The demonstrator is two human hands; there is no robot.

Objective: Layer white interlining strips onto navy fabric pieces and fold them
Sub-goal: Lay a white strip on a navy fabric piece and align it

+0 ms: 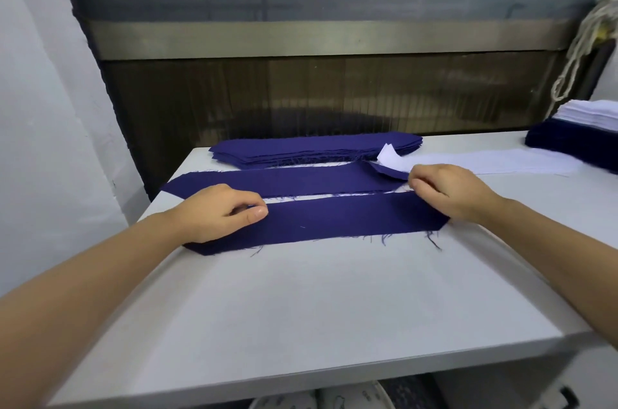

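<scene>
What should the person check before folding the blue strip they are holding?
1. Left hand pinches the far edge of the near navy strip: ok.
2. Right hand holds that same edge: cannot tell, because its curled fingers hide the contact.
3. Near navy strip lies flat on the table: ok.
4. Interlining sits inside the near navy strip: cannot tell, only navy shows on top.
5. Second navy strip lies flat behind it: not ok, its right end curls up and shows white interlining.
</scene>
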